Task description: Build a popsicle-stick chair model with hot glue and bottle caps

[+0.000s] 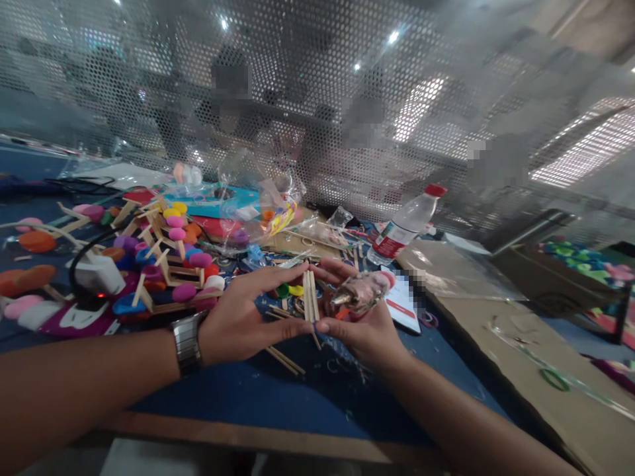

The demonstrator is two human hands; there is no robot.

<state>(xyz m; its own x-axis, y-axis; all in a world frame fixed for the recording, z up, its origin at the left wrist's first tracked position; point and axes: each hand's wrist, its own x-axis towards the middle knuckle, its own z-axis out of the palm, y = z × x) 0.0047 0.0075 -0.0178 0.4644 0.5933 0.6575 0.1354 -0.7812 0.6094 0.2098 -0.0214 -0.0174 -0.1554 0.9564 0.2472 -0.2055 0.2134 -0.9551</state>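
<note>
My left hand [238,317], with a metal watch [187,340] on its wrist, is closed, thumb and fingertips pinching the ends of several thin wooden sticks [310,295] held side by side. Facing it, my right hand [370,330] has its thumb and fingertips at the same sticks. Against the right palm rests a worn, pinkish glue gun [360,293], its metal tip pointing left toward the sticks. More loose wooden sticks [285,360] lie on the blue table below the hands. The fingers partly hide both ends of the held sticks.
Small stick-built pieces with coloured round pads [166,264] crowd the left, beside a white plug [102,274] in a purple power strip [74,320]. A water bottle [404,225] and phone [401,304] are right of centre. Cardboard [496,350] covers the right side. A perforated metal panel [307,132] stands behind.
</note>
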